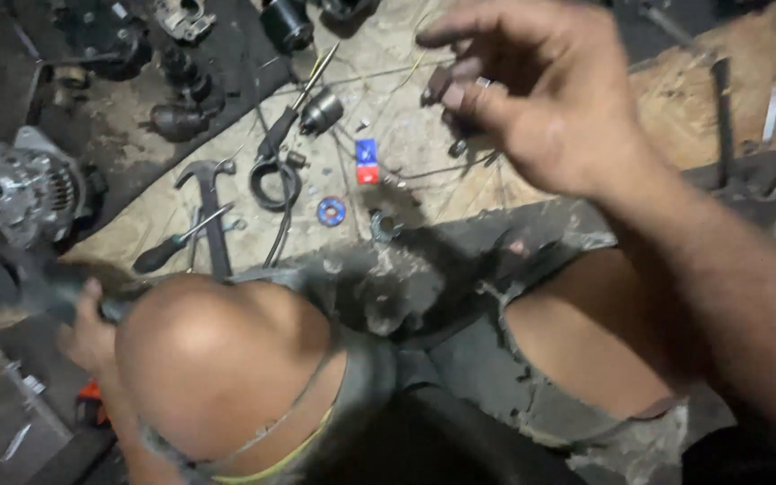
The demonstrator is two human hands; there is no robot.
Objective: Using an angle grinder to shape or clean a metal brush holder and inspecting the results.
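My right hand is raised over the floor at the upper middle. Its thumb and fingers pinch a small dark metal part. My left hand is low at the left, partly hidden behind my left knee. It grips a dark cylindrical handle that leads up toward a silver alternator. My legs in torn grey shorts fill the lower frame.
On the wooden floor lie a claw hammer, a screwdriver, a black ring with a cable, a small red and blue box, a blue disc and dark motor parts on a black mat. Metal bars lie at the right.
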